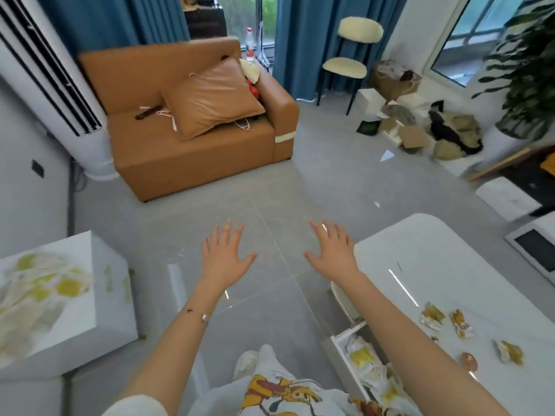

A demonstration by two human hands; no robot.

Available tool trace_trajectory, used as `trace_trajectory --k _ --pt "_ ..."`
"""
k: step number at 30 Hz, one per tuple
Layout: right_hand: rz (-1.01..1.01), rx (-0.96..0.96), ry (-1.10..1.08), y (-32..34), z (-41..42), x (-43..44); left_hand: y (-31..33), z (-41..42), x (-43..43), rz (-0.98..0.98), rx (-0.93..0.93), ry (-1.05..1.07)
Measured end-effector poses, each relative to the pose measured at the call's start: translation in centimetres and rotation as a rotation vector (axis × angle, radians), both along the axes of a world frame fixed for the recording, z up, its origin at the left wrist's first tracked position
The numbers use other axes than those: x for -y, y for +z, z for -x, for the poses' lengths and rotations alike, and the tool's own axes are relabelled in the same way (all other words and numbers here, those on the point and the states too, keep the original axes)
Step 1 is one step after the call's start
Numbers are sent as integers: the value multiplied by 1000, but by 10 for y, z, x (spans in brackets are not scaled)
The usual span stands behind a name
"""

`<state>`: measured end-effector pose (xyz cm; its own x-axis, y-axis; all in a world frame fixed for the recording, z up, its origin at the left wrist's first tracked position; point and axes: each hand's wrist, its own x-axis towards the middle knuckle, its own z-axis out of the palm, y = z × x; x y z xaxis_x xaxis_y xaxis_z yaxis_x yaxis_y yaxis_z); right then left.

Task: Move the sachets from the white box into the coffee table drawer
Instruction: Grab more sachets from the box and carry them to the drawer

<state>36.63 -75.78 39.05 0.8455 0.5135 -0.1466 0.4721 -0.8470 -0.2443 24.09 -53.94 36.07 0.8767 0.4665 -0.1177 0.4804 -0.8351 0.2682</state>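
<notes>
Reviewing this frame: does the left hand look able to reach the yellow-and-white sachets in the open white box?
Probably yes. The left hand is open and empty, the yellow-and-white sachets lie uncovered in the white box on that same side, and nothing stands between.

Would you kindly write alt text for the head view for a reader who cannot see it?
The left hand and right hand hover open and empty between a white box of sachets and the coffee table's open drawer, which holds more.
</notes>
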Motion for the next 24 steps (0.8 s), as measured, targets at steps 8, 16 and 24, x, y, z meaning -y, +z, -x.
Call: trace_trajectory --k 8,16,24 --pt "-19 24 137 5 -32 -148 0 9 -120 -1 19 149" --pt "-38 -52 333 -5 -58 -273 -9 21 -195 24 -19 365" --pt "-26 -67 576 -16 -95 -390 -20 19 -265 3 -26 616"
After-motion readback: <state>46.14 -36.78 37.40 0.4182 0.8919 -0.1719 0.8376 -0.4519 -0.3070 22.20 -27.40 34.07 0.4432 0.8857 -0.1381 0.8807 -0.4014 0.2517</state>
